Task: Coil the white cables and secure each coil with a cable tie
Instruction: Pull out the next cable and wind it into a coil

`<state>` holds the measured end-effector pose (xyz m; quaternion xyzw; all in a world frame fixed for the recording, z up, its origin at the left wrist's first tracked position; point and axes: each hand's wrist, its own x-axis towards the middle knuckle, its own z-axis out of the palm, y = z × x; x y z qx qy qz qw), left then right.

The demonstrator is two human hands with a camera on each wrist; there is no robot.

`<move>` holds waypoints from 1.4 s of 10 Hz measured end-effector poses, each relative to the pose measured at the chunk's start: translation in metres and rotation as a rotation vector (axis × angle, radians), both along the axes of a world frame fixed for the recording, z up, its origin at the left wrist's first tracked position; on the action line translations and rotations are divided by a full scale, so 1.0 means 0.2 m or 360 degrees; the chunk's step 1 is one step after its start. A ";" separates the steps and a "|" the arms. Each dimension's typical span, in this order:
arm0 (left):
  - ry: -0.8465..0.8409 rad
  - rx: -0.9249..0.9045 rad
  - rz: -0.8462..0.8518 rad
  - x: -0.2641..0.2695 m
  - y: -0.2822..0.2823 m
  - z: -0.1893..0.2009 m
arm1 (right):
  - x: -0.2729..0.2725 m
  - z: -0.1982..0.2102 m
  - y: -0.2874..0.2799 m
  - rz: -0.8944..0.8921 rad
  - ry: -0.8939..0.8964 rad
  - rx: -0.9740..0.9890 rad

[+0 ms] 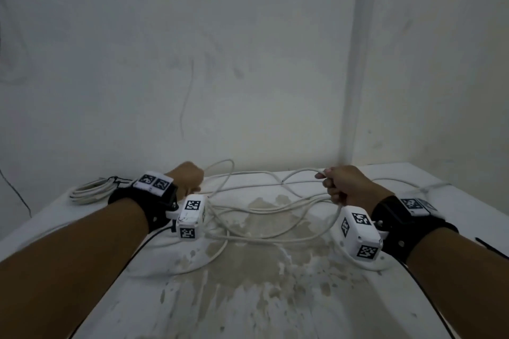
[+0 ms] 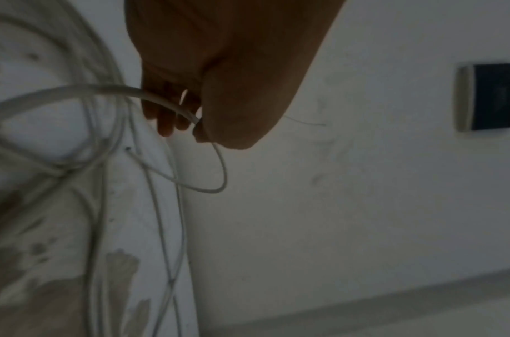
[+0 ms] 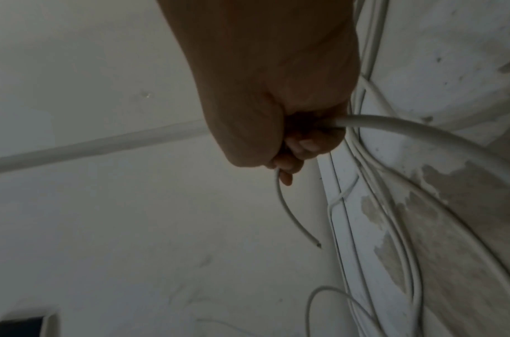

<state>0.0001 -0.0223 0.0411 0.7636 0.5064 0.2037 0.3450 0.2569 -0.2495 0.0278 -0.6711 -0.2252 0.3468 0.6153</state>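
White round plastic cable sprawls in loose loops across the stained white table, between your fists. Your left hand clenches one stretch near the far-left edge; your right hand grips another by the free end. The slack runs left-right, equally near both hands.

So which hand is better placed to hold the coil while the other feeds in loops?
Probably the left hand: it grips the white cable with a loop already rising beside it. The right hand grips cable further along, a short free end poking out past its fingers, so it suits feeding slack.
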 end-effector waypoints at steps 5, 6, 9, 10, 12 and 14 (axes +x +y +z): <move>0.0032 -0.0774 -0.0479 -0.23 -0.69 0.12 | -0.37 0.25 0.31 -0.0102 0.0780 0.0865; -0.0496 -0.1301 -0.0396 -0.18 -0.74 0.09 | -0.50 0.26 0.33 -0.0100 0.0969 0.0985; -0.1790 -0.1178 0.0406 -0.16 -0.61 0.21 | -0.54 0.21 0.11 0.0026 0.0399 0.0543; -0.1973 -0.1285 0.0461 -0.20 -0.55 0.26 | -0.45 0.19 0.07 -0.0071 0.0188 0.0416; -0.1398 -0.1104 0.0486 -0.31 -0.46 0.34 | -0.33 0.12 0.04 -0.0017 0.0247 0.0366; -0.0404 -0.1441 -0.0236 -0.25 -0.69 0.12 | -0.45 0.17 0.14 0.0038 0.0835 0.0733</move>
